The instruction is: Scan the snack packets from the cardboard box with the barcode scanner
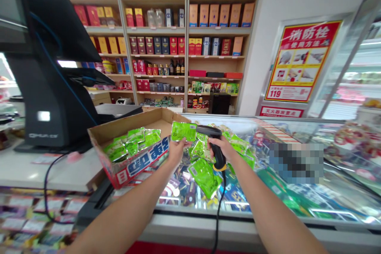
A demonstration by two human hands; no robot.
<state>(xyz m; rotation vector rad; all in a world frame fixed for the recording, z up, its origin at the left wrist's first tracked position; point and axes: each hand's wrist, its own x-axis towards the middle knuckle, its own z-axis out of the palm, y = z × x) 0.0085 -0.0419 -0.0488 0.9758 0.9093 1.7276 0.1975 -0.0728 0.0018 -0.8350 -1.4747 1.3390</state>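
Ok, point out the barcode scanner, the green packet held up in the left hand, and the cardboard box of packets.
Barcode scanner (218, 154), head view, on its black grip.
Green packet (183, 131), head view, on its front face.
Cardboard box (127, 122), head view, on its inner back wall.

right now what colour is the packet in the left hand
Bright lime green: the packet shows best in the head view.
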